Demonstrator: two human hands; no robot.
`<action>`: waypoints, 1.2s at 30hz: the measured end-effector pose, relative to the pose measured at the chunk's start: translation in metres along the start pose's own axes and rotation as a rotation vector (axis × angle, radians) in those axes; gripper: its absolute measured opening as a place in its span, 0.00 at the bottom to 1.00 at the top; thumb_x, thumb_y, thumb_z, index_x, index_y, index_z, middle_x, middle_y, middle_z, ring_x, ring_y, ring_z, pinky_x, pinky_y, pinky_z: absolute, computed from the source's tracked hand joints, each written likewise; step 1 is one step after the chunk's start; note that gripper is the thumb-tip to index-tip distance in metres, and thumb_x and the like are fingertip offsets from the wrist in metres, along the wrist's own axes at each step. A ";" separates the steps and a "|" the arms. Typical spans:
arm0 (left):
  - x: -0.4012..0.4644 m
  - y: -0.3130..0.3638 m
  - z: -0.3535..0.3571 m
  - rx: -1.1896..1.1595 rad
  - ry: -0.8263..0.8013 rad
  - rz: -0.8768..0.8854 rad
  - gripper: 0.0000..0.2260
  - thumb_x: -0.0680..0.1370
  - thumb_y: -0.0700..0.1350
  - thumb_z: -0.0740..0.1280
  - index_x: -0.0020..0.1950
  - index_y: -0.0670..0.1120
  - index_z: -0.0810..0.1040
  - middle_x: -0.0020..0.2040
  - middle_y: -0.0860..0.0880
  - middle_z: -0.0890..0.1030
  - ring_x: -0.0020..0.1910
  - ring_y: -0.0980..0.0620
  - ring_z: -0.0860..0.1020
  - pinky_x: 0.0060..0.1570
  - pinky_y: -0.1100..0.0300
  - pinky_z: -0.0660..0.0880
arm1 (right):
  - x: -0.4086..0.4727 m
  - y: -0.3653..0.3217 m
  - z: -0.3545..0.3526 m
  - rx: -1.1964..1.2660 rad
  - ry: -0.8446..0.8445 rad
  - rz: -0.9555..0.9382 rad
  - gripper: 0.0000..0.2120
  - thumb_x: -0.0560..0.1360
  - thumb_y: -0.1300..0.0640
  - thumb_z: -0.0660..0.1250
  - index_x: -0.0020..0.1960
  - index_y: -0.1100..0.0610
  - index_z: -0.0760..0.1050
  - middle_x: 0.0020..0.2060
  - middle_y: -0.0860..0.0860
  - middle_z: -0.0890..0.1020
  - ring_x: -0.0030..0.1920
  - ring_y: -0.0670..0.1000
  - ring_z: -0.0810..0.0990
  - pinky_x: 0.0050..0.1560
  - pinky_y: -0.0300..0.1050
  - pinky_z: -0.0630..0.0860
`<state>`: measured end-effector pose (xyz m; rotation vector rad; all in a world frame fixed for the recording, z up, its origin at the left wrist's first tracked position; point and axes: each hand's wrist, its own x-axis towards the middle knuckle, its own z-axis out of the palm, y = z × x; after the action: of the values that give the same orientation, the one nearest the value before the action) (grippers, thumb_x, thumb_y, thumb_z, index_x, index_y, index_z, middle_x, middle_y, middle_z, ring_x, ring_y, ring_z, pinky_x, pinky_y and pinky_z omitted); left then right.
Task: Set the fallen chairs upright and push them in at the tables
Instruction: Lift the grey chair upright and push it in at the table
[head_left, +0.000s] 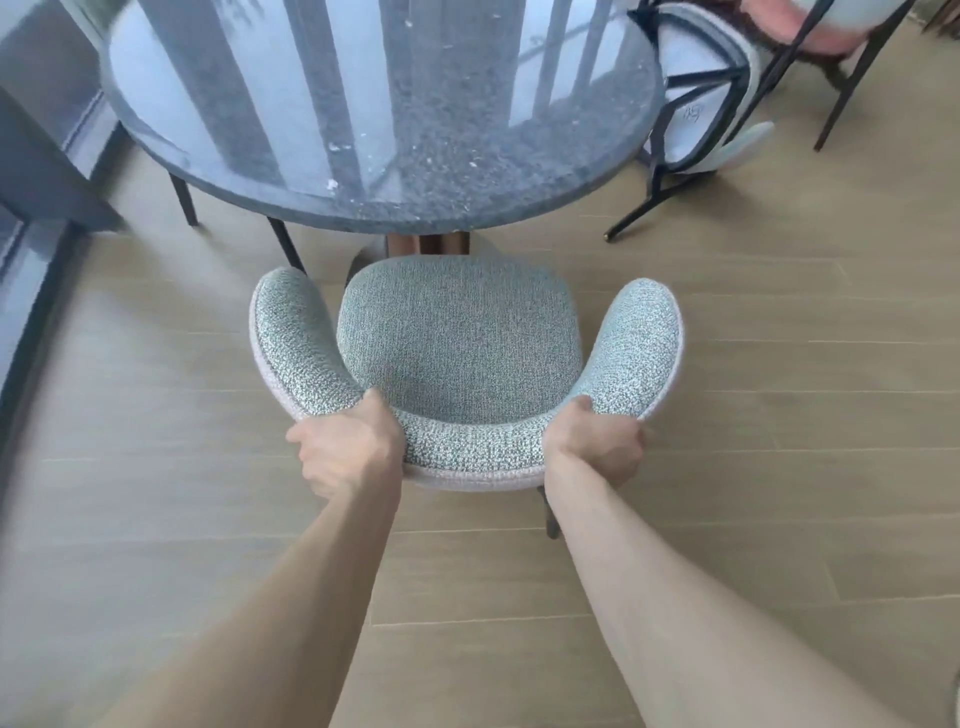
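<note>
A green-grey upholstered chair (460, 343) with a curved wrap-around back stands upright on the wooden floor, facing a round dark stone table (384, 109). The front of its seat sits just at the table's near edge. My left hand (345, 449) is shut on the left part of the curved backrest. My right hand (595, 444) grips the right part of the same backrest. A second chair (696, 98) lies tipped on its side at the table's right, its pale underside and black metal legs showing.
Beyond the fallen chair stands another black-legged chair (810, 47) with a pink cushion. Dark legs (182, 197) of a further chair show under the table's left side. A dark window frame (36, 171) runs along the left. Wooden floor stretches to the right.
</note>
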<state>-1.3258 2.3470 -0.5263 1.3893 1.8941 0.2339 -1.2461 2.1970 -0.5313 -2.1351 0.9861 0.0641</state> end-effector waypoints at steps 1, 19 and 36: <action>0.000 -0.002 -0.005 -0.024 -0.062 0.012 0.31 0.70 0.57 0.72 0.61 0.35 0.70 0.56 0.35 0.81 0.56 0.35 0.80 0.57 0.46 0.77 | -0.002 0.001 -0.005 0.020 -0.042 0.005 0.28 0.75 0.48 0.70 0.62 0.69 0.67 0.56 0.66 0.80 0.55 0.66 0.82 0.51 0.55 0.78; -0.146 0.107 -0.255 0.151 -0.642 0.839 0.06 0.78 0.42 0.67 0.48 0.40 0.81 0.43 0.43 0.85 0.38 0.48 0.85 0.38 0.53 0.84 | -0.095 -0.139 -0.253 0.010 -0.803 -0.408 0.11 0.76 0.55 0.67 0.51 0.62 0.79 0.58 0.63 0.81 0.59 0.61 0.81 0.58 0.60 0.79; -0.040 0.194 -0.146 0.368 -0.929 0.951 0.07 0.79 0.43 0.65 0.48 0.42 0.81 0.43 0.45 0.85 0.45 0.44 0.85 0.45 0.49 0.84 | -0.088 -0.185 -0.120 -0.205 -0.740 -0.416 0.19 0.76 0.55 0.66 0.60 0.69 0.77 0.57 0.63 0.81 0.52 0.60 0.83 0.61 0.60 0.76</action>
<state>-1.2748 2.4287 -0.2998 2.0725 0.4543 -0.2964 -1.2142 2.2480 -0.3015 -2.1831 0.1048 0.7152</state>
